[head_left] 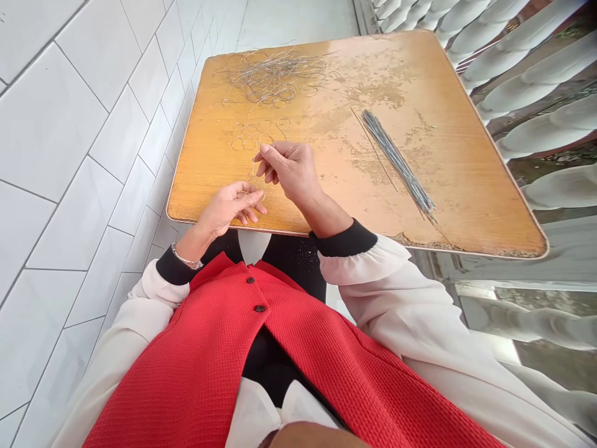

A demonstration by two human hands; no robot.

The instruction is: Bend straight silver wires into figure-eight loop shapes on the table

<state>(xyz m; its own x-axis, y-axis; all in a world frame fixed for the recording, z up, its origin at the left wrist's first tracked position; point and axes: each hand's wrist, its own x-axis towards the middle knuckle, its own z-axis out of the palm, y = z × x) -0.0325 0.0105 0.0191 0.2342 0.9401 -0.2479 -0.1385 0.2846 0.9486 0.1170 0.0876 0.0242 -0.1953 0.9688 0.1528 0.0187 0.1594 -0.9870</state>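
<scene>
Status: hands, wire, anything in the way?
Right hand pinches a wire loop. Left hand curled beside it, grasp unclear. Straight wire bundle and tangled pile lie clear of both.

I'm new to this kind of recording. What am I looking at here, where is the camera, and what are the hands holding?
There is no machine: one camera worn on a person's head looks down at their own two bare hands. The right hand pinches a thin bent silver wire; the left hand curls just below it, grip unclear. On the worn orange-brown wooden table lie a tangled heap of silver wire loops, a small group of flat wire rings and a bundle of straight grey wires.
</scene>
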